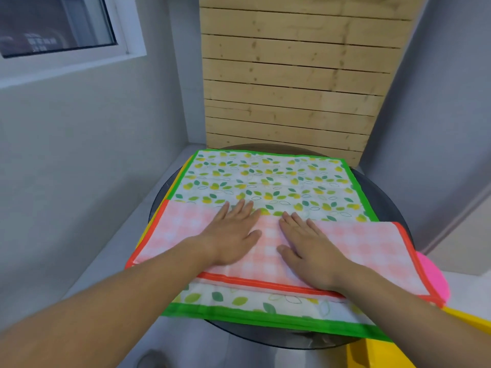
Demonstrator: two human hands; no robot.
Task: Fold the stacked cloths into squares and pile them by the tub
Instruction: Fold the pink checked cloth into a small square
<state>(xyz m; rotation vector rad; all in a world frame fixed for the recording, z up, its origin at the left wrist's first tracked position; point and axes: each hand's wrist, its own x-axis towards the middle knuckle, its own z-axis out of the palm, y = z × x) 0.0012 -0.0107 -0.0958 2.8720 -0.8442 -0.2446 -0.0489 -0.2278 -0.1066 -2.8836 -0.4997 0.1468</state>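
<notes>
Cloths sit stacked on the round counter (382, 187); your left hand (231, 236) and right hand (310, 245) press flat, grasping nothing, on the half-folded pink cloth (366, 248). Pushing outward unevenly could skew its edges or drag the leaf-print cloth (265, 179) beneath.

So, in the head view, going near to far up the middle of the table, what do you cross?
Green-bordered leaf cloth's near edge → orange hem of the folded pink checked cloth → left hand and right hand flat on it → open leaf print → wooden slat panel.
</notes>
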